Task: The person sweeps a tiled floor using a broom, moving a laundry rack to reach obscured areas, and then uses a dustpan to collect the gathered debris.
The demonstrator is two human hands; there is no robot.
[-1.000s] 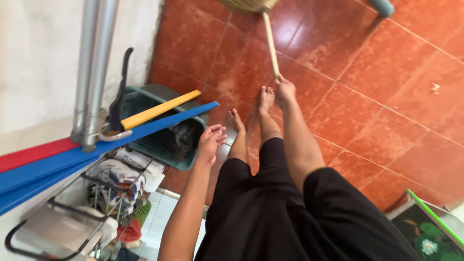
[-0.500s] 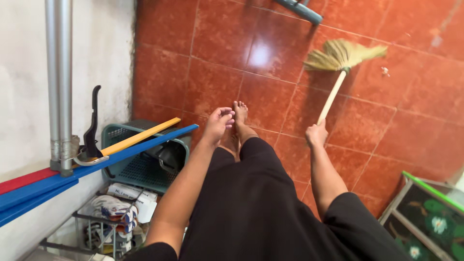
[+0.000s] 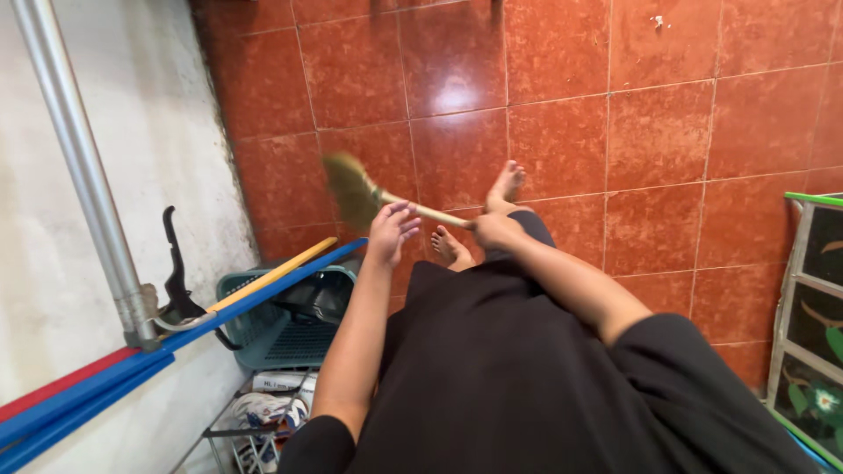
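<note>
My right hand (image 3: 494, 230) grips the wooden handle of a straw broom (image 3: 351, 189). The broom lies almost level across my body, and its blurred bristle head points left toward the wall. My left hand (image 3: 391, 233) hangs in the air just under the handle, fingers loosely curled and holding nothing; whether it touches the handle I cannot tell. Below the hands my bare feet (image 3: 505, 186) stand on the red floor tiles (image 3: 659, 132). Black clothing fills the lower middle of the view.
A teal plastic basket (image 3: 285, 320) stands by the white wall (image 3: 53, 290) at lower left. Blue, red and yellow slats (image 3: 219, 309) and a grey pipe (image 3: 83, 175) cross above it. A wire rack (image 3: 255, 426) with packets sits below. A green-edged framed panel (image 3: 812, 307) stands at right.
The broom has swung from the right side of the floor across to the left, near the wall. My right hand moved left with it. The view has turned and tilted down.
</note>
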